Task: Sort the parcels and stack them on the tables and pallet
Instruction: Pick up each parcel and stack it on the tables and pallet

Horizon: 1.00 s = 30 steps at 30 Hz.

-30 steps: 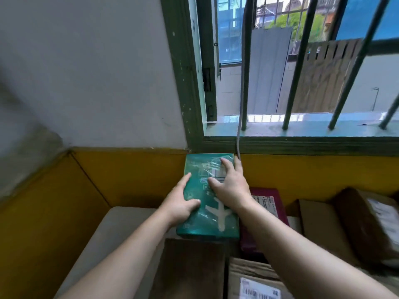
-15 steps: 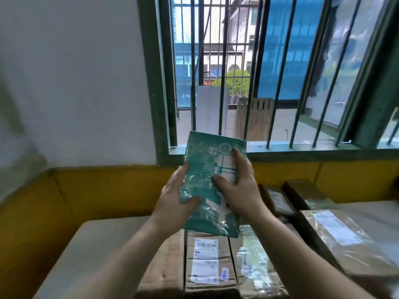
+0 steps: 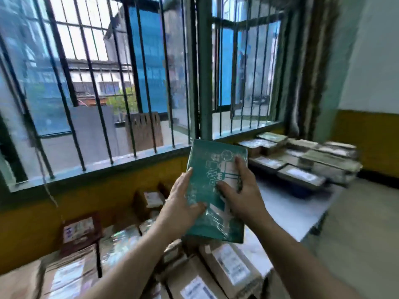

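I hold a flat teal parcel (image 3: 207, 169) with white printed drawings, wrapped in clear film, upright in front of me. My left hand (image 3: 183, 203) grips its left edge and my right hand (image 3: 241, 190) presses on its face from the right. Below it lies a table packed with brown cardboard parcels (image 3: 233, 270) bearing white labels. Further right, a second stack of flat parcels (image 3: 302, 162) rests on a low blue pallet (image 3: 300, 192) by the window.
A barred window (image 3: 133, 83) with a green frame runs along the wall above a yellow band. A pale table top (image 3: 289, 208) extends to the right. A dark red parcel (image 3: 79, 231) sits at the left of the near stack. Bare floor lies at far right.
The teal parcel came up off the stack by the wall. I have turned right with it held in both hands, so the pallet stack now shows.
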Motion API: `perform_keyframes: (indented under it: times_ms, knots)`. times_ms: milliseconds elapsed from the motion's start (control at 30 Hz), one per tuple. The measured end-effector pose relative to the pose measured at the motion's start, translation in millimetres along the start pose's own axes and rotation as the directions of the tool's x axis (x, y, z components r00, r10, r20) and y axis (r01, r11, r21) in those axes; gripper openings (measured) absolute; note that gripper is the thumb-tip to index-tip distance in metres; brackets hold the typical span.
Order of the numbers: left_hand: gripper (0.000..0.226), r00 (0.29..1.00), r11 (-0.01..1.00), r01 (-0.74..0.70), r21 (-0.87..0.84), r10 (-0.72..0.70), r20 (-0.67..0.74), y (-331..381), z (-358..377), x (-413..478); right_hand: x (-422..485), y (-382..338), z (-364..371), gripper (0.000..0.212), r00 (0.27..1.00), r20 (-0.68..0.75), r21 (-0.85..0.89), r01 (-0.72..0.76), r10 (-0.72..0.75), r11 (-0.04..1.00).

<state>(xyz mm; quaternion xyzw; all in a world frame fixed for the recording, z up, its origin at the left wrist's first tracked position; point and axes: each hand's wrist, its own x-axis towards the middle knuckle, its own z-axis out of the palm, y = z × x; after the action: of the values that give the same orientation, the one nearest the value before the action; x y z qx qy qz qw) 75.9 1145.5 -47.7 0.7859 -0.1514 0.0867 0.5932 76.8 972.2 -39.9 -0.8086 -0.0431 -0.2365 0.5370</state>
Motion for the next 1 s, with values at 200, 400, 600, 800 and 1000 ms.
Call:
perform_keyframes:
  times_ms: [200, 400, 600, 800, 1000]
  knots:
    - [0.092, 0.974, 0.994, -0.033, -0.108, 0.056, 0.219, 54.9, 221.2, 38.0, 8.4, 72.5, -212.7, 0.074, 0.975, -0.214, -0.153, -0.092, 0.058, 0.984]
    - [0.092, 0.922, 0.991, -0.037, -0.131, 0.085, 0.377, 97.7, 395.3, 52.7, -0.9, 129.4, -373.7, 0.075, 0.913, -0.380, -0.218, -0.247, 0.151, 0.944]
    - [0.090, 0.837, 0.990, -0.084, -0.115, 0.133, 0.532, 118.5, 507.9, 76.2, 0.9, 182.0, -474.0, 0.076, 0.854, -0.466, -0.198, -0.353, 0.229, 0.914]
    - [0.087, 0.802, 0.991, -0.109, -0.080, 0.135, 0.582, 119.4, 604.8, 131.3, 52.0, 244.3, -540.8, 0.077, 0.816, -0.517, -0.216, -0.415, 0.257, 0.884]
    - [0.086, 0.783, 0.989, -0.133, -0.068, 0.146, 0.604, 124.1, 704.5, 214.3, 131.5, 305.9, -606.9, 0.077, 0.796, -0.541, -0.225, -0.448, 0.271, 0.866]
